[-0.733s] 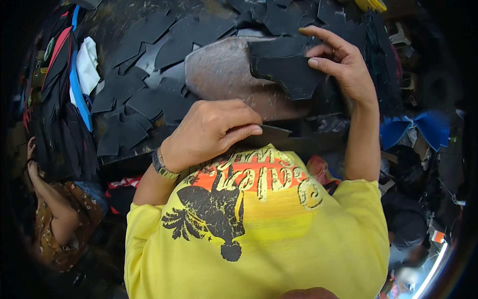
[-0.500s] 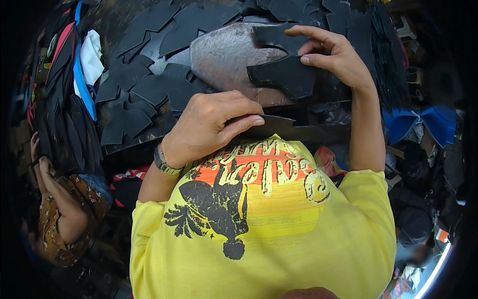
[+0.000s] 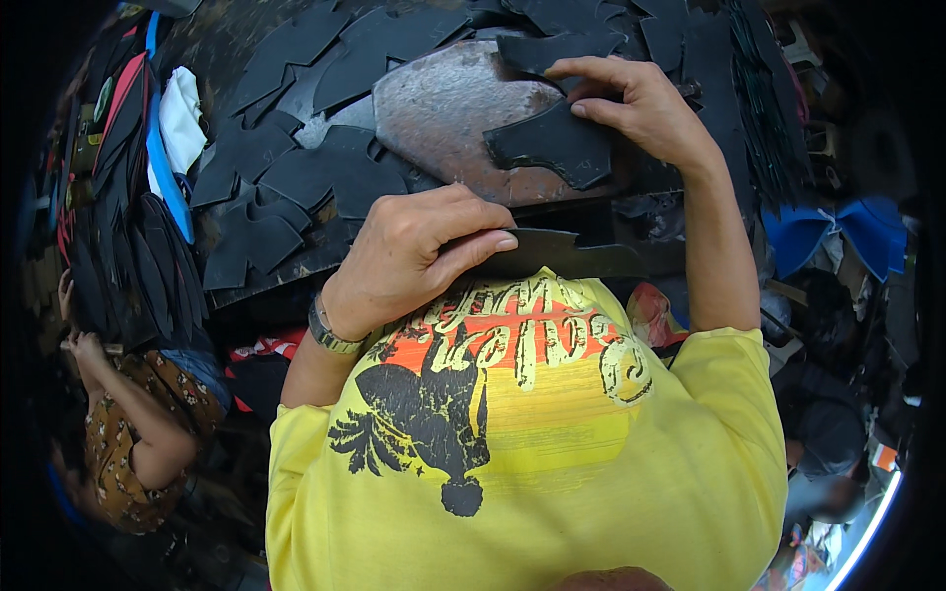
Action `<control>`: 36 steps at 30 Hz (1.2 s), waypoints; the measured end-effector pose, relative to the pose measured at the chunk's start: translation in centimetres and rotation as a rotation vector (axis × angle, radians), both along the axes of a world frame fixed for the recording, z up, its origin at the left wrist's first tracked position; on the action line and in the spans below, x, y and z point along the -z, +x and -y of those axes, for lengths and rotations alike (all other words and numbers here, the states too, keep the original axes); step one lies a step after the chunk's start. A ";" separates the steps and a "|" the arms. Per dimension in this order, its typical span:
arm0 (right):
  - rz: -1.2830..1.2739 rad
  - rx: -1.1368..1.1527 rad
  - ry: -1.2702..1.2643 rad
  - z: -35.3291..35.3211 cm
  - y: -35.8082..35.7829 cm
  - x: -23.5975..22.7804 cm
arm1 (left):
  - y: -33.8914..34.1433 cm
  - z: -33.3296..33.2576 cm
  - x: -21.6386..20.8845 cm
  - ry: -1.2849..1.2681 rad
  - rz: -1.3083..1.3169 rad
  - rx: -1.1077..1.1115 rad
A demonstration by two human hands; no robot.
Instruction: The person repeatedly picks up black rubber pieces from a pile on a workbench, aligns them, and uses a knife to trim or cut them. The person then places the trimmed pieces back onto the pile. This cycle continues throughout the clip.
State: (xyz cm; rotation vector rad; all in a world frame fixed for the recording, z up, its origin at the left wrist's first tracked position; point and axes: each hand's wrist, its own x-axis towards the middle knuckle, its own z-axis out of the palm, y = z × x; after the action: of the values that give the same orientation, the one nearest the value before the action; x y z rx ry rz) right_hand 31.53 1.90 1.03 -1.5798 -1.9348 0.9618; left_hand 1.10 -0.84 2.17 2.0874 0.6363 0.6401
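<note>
My left hand (image 3: 424, 246) is closed at the table's front edge, close against my yellow shirt. Its thumb and fingers pinch black sheet pieces (image 3: 552, 258), seen nearly edge-on; how many cannot be told. Farther right, the thumb and curled fingers of my right hand (image 3: 631, 108) close on the upper edge of a notched black cut-out piece (image 3: 552, 146). My right index finger reaches out beside another black piece (image 3: 552, 51) just behind. Both of these lie partly over a worn grey-brown metal plate (image 3: 434, 103).
Flat black cut-outs (image 3: 345, 163) overlap across the table's left and far side. Dark strips hang at the right edge (image 3: 759, 108), near a blue folded sheet (image 3: 838, 236). At left, another person (image 3: 148, 414) stands near hanging black pieces (image 3: 143, 266) and a white cloth (image 3: 184, 118).
My right hand has moved left and slightly nearer, and the notched black piece has shifted and turned with it. My left hand has stayed nearly still, holding the black sheet pieces.
</note>
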 end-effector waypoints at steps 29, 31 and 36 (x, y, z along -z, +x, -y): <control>-0.430 0.397 0.072 6.4 -1.5 1.4 | 0.6 -1.3 2.2 -0.194 -0.131 -0.087; -0.485 0.369 0.122 5.7 -0.7 0.8 | 0.4 -1.2 2.1 -0.163 -0.089 -0.065; -0.333 0.249 0.210 2.1 1.1 -0.9 | 0.2 -0.6 1.9 -0.185 -0.037 -0.079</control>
State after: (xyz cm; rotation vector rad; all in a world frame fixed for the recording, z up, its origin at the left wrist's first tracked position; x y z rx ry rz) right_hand 32.63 -0.24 1.98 -1.3987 -1.5178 0.8262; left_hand 1.28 -0.23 0.29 1.9134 0.7729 0.5660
